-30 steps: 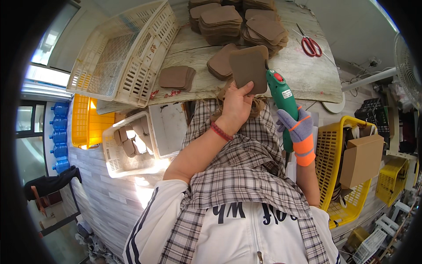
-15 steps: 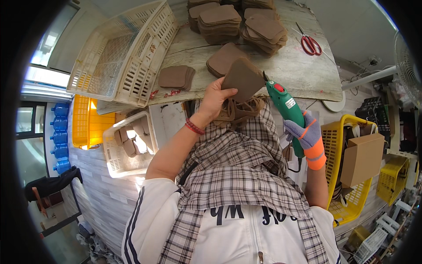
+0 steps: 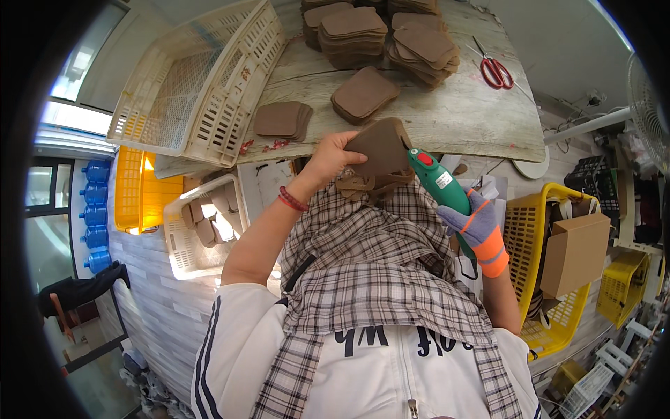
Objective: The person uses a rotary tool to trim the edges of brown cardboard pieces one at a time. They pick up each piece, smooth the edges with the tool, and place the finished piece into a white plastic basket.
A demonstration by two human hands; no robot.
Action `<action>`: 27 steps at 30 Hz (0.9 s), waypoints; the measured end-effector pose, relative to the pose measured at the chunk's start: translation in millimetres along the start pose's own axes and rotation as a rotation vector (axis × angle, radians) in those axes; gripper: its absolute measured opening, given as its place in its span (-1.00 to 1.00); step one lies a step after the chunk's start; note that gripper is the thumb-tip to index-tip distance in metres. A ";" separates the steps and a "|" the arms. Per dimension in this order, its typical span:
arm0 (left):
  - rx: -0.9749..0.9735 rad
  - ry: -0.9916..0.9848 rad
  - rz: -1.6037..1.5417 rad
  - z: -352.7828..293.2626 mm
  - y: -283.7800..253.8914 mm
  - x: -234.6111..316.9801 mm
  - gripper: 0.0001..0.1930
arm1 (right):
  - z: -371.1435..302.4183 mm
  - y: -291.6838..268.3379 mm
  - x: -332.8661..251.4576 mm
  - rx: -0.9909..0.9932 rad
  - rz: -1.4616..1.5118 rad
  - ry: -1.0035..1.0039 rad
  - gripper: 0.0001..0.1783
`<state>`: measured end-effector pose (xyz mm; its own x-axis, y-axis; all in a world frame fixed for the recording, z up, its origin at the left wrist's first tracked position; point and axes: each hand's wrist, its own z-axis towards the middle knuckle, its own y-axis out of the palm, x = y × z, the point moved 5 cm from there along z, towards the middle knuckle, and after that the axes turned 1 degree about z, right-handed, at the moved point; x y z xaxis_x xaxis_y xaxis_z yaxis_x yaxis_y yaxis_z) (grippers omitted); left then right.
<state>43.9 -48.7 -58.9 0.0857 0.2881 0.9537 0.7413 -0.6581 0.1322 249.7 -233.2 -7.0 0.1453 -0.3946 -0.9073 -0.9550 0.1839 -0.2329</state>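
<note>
In the centre of the frame, the left hand (image 3: pixel 333 157) grips a brown leather-like piece (image 3: pixel 382 146) by its left edge, thumb and fingers pinched on it, holding it up over the lap just below the wooden table (image 3: pixel 460 115). To its right, the right hand (image 3: pixel 478 227) (in a grey and orange work glove) is wrapped around a green handheld tool (image 3: pixel 440 183) with a red button, whose tip meets the piece's right edge.

Doing this well seems to call for a firm pinch well away from the tool tip, the piece held flat and steady while the tool is guided along the edge, and bare fingers kept off that side.

Several things cannot be made out. The tool's tip is hidden behind the piece, so whether it cuts, glues or trims is unclear. More brown scraps (image 3: pixel 359 185) hang under the held piece, partly covered by it. Stacks of brown pieces (image 3: pixel 352 31) at the top of the frame run off the edge. A checked cloth (image 3: pixel 370 272) covers the lap.
</note>
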 end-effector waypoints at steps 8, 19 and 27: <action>-0.058 -0.107 0.087 -8.1 6.0 -3.8 -0.62 | 5.8 8.1 -5.0 -0.006 0.121 0.022 -0.51; -0.040 0.049 0.430 -12.3 -18.6 26.5 -0.73 | 3.5 6.3 5.8 -0.132 0.125 0.076 -0.54; 0.098 0.145 -0.159 -7.3 -38.5 20.0 -0.83 | 2.7 9.1 6.4 -0.154 0.087 0.089 -0.50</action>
<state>12.2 -22.7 -42.9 -0.1284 0.2754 0.9527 0.7994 -0.5398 0.2638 242.7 -231.6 -15.8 0.0434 -0.4624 -0.8856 -0.9923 0.0833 -0.0921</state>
